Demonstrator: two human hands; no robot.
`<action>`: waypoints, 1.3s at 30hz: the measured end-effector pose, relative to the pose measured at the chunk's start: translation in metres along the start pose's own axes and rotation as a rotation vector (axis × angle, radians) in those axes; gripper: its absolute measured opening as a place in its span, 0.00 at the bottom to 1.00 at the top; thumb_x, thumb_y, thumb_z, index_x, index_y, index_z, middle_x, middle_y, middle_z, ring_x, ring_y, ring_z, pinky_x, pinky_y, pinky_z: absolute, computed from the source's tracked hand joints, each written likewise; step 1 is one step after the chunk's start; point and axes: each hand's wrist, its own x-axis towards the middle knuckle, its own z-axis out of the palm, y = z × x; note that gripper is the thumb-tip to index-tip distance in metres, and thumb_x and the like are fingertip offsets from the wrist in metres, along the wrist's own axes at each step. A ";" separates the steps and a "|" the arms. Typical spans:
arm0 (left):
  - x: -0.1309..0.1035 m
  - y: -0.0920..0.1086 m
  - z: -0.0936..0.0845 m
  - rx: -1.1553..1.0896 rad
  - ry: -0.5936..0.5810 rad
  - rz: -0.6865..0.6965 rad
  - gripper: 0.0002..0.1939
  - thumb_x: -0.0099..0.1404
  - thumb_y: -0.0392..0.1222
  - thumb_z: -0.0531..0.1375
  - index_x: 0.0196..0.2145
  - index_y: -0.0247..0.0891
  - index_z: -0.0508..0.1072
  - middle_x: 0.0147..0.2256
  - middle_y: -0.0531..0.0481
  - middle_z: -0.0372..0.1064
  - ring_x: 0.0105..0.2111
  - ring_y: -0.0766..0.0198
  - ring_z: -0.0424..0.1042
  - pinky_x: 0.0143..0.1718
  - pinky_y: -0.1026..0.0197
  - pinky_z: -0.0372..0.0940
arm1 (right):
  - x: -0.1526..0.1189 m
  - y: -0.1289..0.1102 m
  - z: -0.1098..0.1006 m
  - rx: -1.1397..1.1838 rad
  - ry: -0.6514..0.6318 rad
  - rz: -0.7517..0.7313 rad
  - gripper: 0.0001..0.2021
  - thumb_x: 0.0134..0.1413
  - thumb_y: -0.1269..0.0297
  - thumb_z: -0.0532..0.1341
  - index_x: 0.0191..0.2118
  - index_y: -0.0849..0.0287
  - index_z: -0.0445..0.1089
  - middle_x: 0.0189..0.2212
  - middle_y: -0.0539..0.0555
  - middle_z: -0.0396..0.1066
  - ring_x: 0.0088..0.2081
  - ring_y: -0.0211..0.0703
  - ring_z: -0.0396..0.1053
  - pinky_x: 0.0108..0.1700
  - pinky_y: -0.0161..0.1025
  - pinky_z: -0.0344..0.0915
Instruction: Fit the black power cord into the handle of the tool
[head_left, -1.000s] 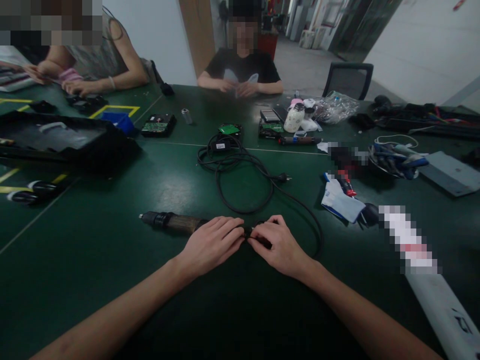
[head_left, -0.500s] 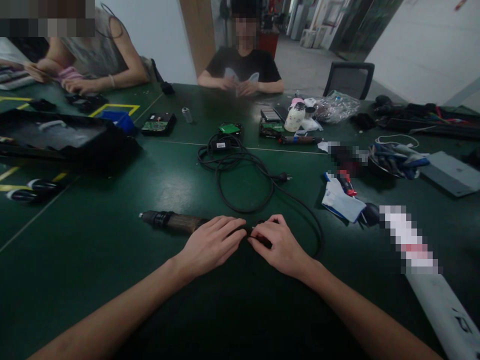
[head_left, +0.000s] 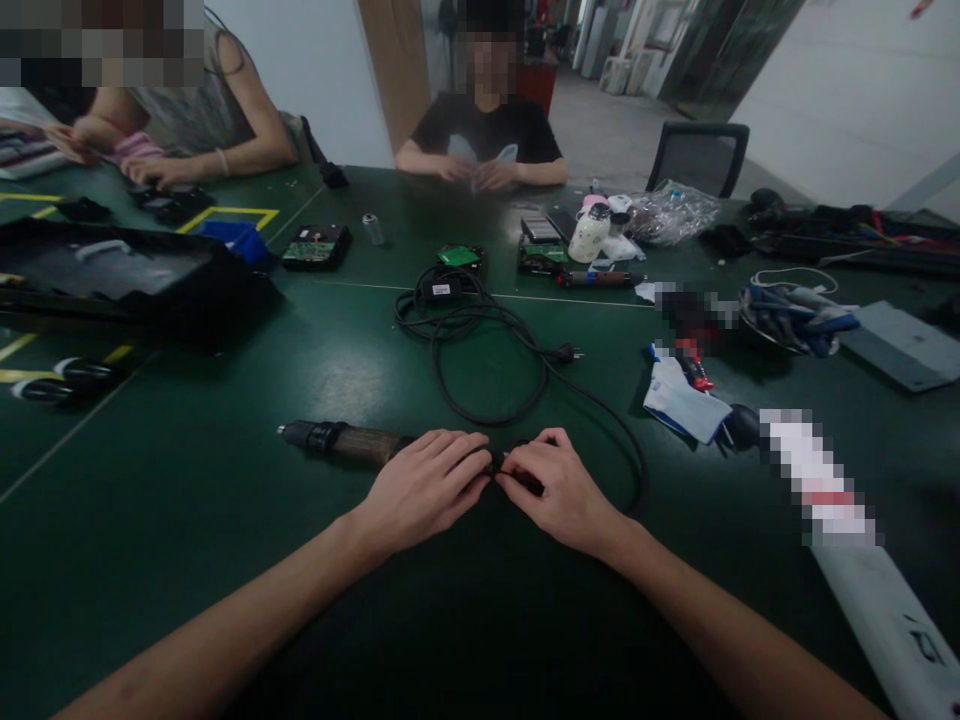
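A dark electric screwdriver (head_left: 361, 444) lies on the green table with its bit end to the left. My left hand (head_left: 429, 488) is wrapped over its rear end, which the fingers hide. Close against those fingertips, my right hand (head_left: 564, 490) pinches the end of a black cable (head_left: 642, 462); the connector itself is mostly covered. From there the cable curves up to a loose coil on the table. A black box with a white label (head_left: 441, 291) sits in the coil, and a mains plug (head_left: 567, 353) lies at its right.
Blue-and-white gloves (head_left: 686, 400) and a long white strip (head_left: 885, 620) lie to the right. Several opened devices with green circuit boards (head_left: 459, 256) stand farther back. A black tray (head_left: 112, 270) is at left. One person (head_left: 487, 140) sits opposite, another (head_left: 202, 120) at far left.
My left fingers have drawn slightly closer together at the screwdriver's rear end. Otherwise hands, screwdriver and cable look the same.
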 end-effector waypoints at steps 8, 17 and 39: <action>0.000 0.000 -0.001 -0.010 -0.004 0.001 0.11 0.72 0.40 0.57 0.50 0.39 0.71 0.55 0.44 0.69 0.52 0.55 0.71 0.53 0.50 0.69 | 0.000 -0.001 -0.001 0.000 0.000 0.000 0.04 0.68 0.65 0.59 0.38 0.56 0.69 0.31 0.49 0.71 0.35 0.41 0.67 0.50 0.46 0.53; -0.002 -0.002 0.001 0.000 -0.005 0.031 0.12 0.71 0.39 0.58 0.51 0.38 0.71 0.56 0.44 0.68 0.54 0.53 0.70 0.56 0.49 0.69 | -0.001 0.002 0.002 0.006 0.017 0.006 0.03 0.66 0.65 0.60 0.38 0.56 0.69 0.32 0.48 0.71 0.35 0.40 0.66 0.51 0.45 0.53; 0.000 -0.001 0.000 -0.010 0.001 -0.006 0.10 0.73 0.42 0.57 0.50 0.39 0.71 0.55 0.46 0.69 0.53 0.55 0.70 0.54 0.51 0.69 | -0.001 0.000 0.000 0.011 0.020 -0.003 0.04 0.67 0.66 0.60 0.38 0.56 0.69 0.32 0.48 0.71 0.35 0.41 0.67 0.50 0.45 0.53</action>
